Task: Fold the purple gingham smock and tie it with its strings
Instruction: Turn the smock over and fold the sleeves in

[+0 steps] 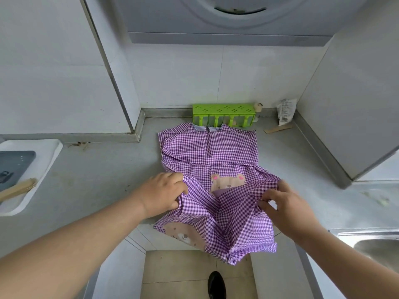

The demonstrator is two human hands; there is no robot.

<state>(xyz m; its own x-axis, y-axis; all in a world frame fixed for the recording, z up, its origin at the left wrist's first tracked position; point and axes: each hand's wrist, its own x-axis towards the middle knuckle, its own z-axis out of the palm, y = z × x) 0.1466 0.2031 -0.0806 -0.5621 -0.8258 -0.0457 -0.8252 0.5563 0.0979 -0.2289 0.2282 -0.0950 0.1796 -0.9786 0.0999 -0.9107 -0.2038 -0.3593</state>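
Note:
The purple gingham smock (pixel 207 152) lies on the grey counter (pixel 97 169), collar toward the back wall, with a beige bear patch (pixel 226 182) at its middle. Its lower part hangs over the counter's front edge and shows a second bear patch (pixel 183 234). My left hand (pixel 162 193) grips a bunched fold at the smock's left side. My right hand (pixel 285 206) pinches the fabric edge at the right side. Both hands hold the lower part raised off the counter. No strings are visible.
A green plastic rack (pixel 223 115) stands against the back wall just behind the collar. A white packet (pixel 286 112) leans in the back right corner. A white tray (pixel 32 169) with a dark block and a brush sits at left. A steel sink (pixel 377 244) is at right.

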